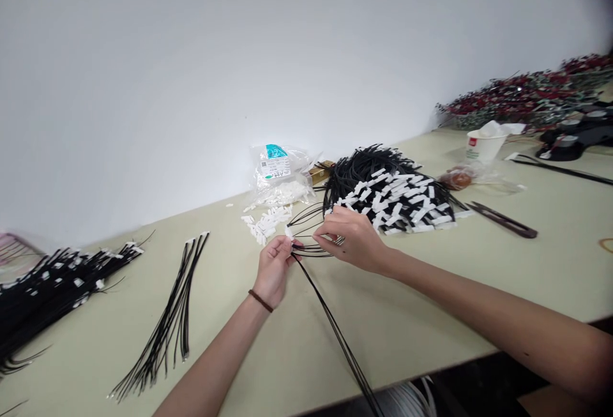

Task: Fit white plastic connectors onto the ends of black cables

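My left hand (pixel 275 267) is closed around a white connector (pixel 288 232) with black wires (pixel 330 321) running from it down past the table edge. Just right of it, my right hand (pixel 352 238) pinches at the thin black wires that loop between the two hands; its fingertips are too small to show exactly which wire they hold. Behind my hands lies a scatter of loose white connector housings (pixel 265 222). A big bundle of black cables (pixel 368 171) with white connectors on the ends sits beyond my right hand.
A clear plastic bag (pixel 282 171) with a label stands by the wall. Tweezers (pixel 502 219), a paper cup (pixel 486 145) and a wrapped brown item (pixel 457 177) are at right. Leftward lie a small cable bunch (pixel 167 315) and a larger pile (pixel 52 289).
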The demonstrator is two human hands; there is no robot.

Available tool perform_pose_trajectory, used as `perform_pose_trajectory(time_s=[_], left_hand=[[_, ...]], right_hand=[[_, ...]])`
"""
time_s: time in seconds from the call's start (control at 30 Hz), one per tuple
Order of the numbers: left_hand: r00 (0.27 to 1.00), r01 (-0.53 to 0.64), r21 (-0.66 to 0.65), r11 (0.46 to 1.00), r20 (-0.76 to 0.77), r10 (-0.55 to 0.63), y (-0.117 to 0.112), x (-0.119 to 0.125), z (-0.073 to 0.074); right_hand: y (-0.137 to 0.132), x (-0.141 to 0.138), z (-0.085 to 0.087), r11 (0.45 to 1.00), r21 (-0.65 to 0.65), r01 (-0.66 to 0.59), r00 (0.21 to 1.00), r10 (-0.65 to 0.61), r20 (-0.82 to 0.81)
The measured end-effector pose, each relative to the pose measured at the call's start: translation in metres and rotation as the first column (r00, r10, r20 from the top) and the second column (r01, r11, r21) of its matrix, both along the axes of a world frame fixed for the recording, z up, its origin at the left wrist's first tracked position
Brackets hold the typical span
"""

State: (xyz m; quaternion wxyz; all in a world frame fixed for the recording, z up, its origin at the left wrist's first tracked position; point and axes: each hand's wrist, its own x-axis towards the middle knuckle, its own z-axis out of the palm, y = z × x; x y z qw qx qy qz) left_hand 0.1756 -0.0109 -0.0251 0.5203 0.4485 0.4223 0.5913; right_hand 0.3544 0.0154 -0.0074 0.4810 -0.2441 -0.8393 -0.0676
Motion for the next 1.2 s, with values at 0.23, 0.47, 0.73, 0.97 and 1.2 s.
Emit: perform_pose_trajectory(time_s=[0.23,0.47,0.73,0.97,1.2], left_hand=[[1.000,0.007,0.005,1.000,-0.019,-0.007,-0.001,0.000,0.001],[0.998,0.031,0.027,0.999,-0.058,-0.030,-0.003,0.001,0.002],[0.990,0.090,0.031,0.995,-0.112,-0.087,-0.009,0.008,0.005],[0.988,0.098,0.041,0.994,-0.123,-0.092,-0.011,0.009,0.006],[0.997,0.066,-0.014,0.998,0.036,-0.065,-0.008,0.009,0.005]], right_hand=[[0.003,0.001,0.000,0.999,0.030,-0.011,1.000,0.011,0.012],[0.001,0.001,0.000,0.999,0.014,-0.033,0.999,0.033,0.019],[0.000,-0.001,-0.004,0.997,0.067,-0.044,0.998,0.041,0.056],[-0.001,-0.001,-0.004,0.996,0.083,-0.041,0.998,0.038,0.043],[-0.007,-0.006,-0.005,0.985,0.169,-0.044,0.999,0.039,0.029]])
